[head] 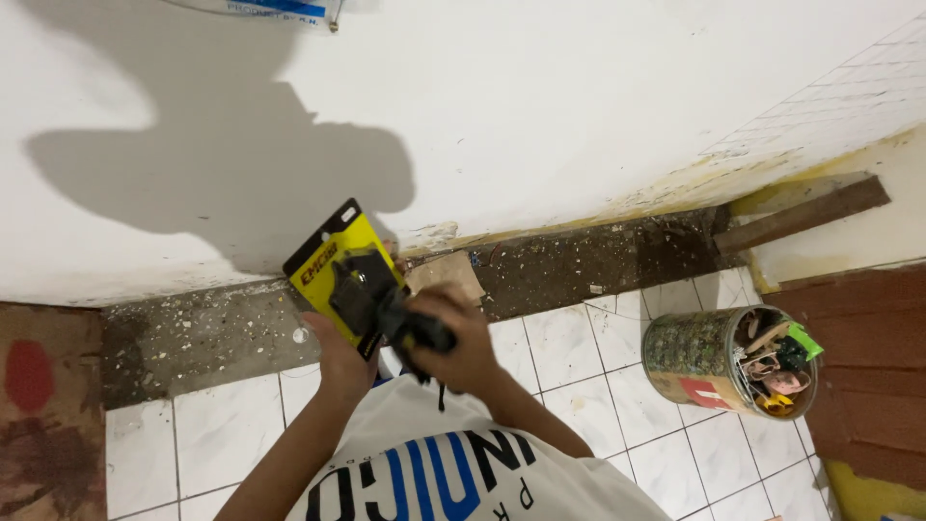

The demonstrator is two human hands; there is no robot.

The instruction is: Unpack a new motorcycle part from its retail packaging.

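Note:
My left hand (340,359) holds a yellow and black blister card (333,260) from below, tilted up to the left. A black part is packed on the card's front. My right hand (461,345) is closed around a black tool (410,323) whose end rests against the packed black part. Both hands are close together in front of my chest, above the white tiled floor (559,347). My white shirt with blue and black print (434,473) fills the bottom middle.
A white wall (540,106) rises ahead, with a dark, rubble-strewn strip (598,260) along its base. A patterned tin (714,359) full of small tools lies on the tiles at right. A wooden plank (810,214) leans at the upper right. Reddish-brown surfaces flank both sides.

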